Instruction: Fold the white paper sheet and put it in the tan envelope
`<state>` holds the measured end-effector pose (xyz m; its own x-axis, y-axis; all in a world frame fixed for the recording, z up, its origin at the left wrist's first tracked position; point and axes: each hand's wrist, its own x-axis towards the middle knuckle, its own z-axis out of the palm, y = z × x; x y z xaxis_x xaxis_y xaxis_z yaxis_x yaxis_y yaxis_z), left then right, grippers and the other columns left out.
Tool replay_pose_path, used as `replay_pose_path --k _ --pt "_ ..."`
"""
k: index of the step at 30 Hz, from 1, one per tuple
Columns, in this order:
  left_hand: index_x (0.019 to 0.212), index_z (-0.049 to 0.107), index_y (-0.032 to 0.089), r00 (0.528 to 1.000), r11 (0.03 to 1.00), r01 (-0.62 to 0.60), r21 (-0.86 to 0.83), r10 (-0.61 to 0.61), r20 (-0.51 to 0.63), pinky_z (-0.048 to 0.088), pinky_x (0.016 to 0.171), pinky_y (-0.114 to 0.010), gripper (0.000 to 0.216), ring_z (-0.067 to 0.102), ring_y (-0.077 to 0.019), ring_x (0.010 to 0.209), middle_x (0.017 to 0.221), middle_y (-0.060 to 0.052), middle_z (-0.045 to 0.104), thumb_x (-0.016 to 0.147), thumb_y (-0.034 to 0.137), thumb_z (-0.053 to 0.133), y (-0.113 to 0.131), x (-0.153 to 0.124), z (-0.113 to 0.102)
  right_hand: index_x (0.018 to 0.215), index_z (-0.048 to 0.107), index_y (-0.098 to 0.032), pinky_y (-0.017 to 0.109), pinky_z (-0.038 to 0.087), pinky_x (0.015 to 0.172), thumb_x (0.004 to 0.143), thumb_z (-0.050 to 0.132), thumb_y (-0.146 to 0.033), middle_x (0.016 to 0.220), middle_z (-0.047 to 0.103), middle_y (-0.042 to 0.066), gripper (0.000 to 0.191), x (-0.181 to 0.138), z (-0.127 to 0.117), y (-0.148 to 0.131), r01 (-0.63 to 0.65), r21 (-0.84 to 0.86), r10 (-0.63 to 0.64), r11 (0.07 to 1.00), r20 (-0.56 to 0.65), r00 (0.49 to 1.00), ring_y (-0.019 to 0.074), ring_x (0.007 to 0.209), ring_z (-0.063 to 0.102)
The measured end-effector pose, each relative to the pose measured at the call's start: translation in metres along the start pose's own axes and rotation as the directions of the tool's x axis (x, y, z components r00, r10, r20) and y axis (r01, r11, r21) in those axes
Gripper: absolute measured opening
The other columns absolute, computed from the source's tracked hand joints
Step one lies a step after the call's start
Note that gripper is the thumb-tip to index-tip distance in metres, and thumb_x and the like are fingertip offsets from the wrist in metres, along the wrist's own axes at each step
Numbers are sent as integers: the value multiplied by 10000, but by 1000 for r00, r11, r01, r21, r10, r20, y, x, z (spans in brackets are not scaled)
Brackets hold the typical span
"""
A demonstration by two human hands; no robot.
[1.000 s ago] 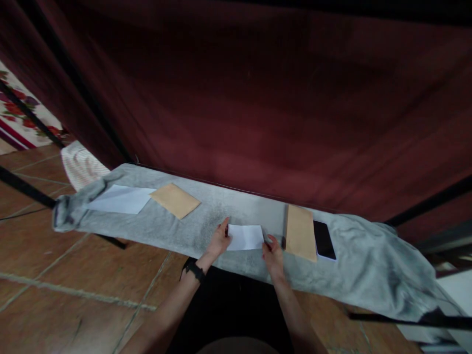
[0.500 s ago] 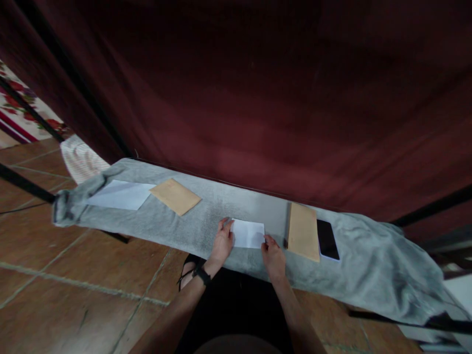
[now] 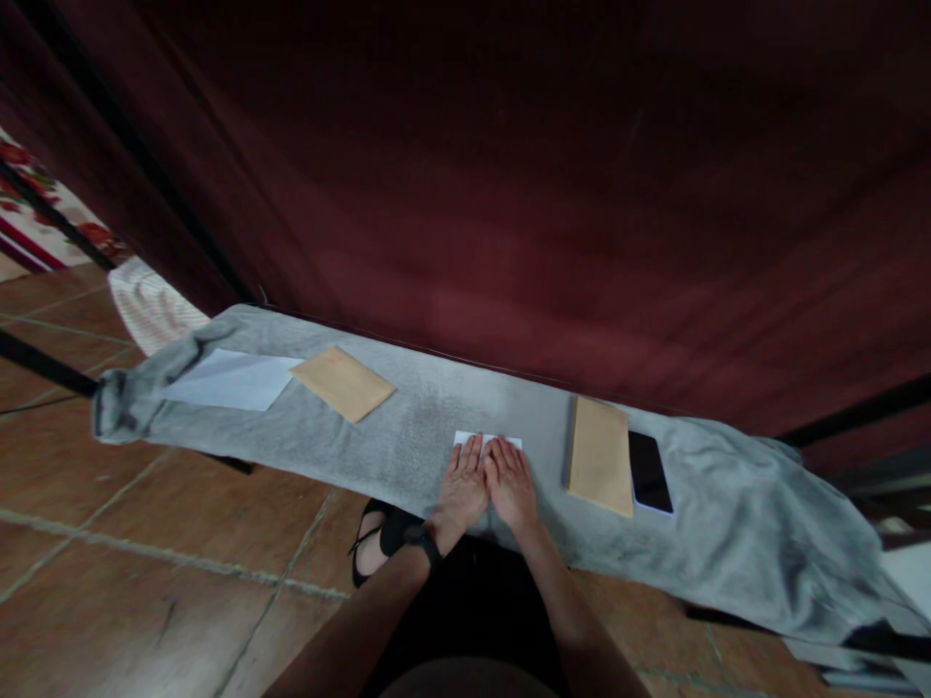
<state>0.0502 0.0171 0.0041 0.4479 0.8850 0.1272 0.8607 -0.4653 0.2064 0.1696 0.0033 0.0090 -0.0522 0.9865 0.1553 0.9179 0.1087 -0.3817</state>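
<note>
A small white sheet of paper (image 3: 465,436) lies on the grey cloth in front of me, and only its far strip and corners show past my fingers. My left hand (image 3: 465,483) rests flat on its left part, fingers stretched forward. Pressed flat beside it, my right hand (image 3: 510,482) covers the right part, the two hands touching near the middle. Neither hand grips anything. To the right of my hands lies a brown envelope or stack of envelopes (image 3: 600,456), with a dark-screened phone (image 3: 650,472) alongside.
A grey cloth (image 3: 429,407) covers the long, narrow bench. Toward the left lie another brown envelope (image 3: 343,383) and a larger white sheet (image 3: 231,379), their edges meeting. A dark red curtain (image 3: 509,242) hangs right behind the bench. Tiled floor (image 3: 181,543) shows in front.
My hands have moved from holding the paper's left and right edges to lying flat on top of it, side by side. The paper is now mostly covered.
</note>
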Motion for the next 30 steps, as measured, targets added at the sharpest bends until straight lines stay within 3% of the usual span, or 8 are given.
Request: replay_pose_path --k 4,9,17,21,25,30 --pt "1564 309 109 997 999 39 -33 -41 -58 239 1220 -524 594 280 -293 1509 1604 -172 351 999 291 336 -13 0 0 1540 376 -129 482 202 1230 1060 262 -350 1608 346 125 541 -7 4 16 -53 -113 53 992 -2 999 247 1506 290" --pt "1568 299 132 994 997 73 -27 -75 -79 218 1223 -521 678 311 -298 1496 1592 -176 374 1002 498 373 -27 -5 -2 1566 309 -107 459 178 1231 1053 269 -418 1619 317 140 601 -13 8 31 -100 -171 96 980 -33 995 251 1497 305" --pt "1545 326 77 998 998 59 2 -59 -31 158 1239 -533 724 266 -315 1512 1603 -204 337 990 536 393 -31 -9 -15 1556 318 -57 477 167 1224 1046 236 -435 1619 312 159 639 -19 6 35 -109 -217 103 970 -40 994 285 1501 283" --pt "1539 339 83 994 994 -109 -13 109 -2 178 1248 -475 633 228 -274 1527 1615 -176 328 1015 435 388 -28 -12 -19 1555 307 -37 480 163 1223 1043 221 -428 1626 295 165 650 -19 5 34 -115 -237 113 965 -23 993 300 1492 295" --pt "1544 343 159 939 938 -334 -97 340 47 162 1253 -408 590 234 -215 1527 1630 -117 319 1030 446 384 -30 -24 -24 1565 281 -39 475 156 1223 1043 214 -440 1632 284 160 661 -20 6 33 -108 -240 108 965 -11 994 298 1495 282" --pt "1562 296 158 901 900 -418 -125 428 69 137 1253 -409 680 218 -228 1531 1637 -137 290 1007 530 421 -34 -34 -30 1575 255 -51 497 157 1216 1045 204 -450 1630 288 172 665 -22 5 34 -104 -206 101 973 -29 995 305 1503 262"
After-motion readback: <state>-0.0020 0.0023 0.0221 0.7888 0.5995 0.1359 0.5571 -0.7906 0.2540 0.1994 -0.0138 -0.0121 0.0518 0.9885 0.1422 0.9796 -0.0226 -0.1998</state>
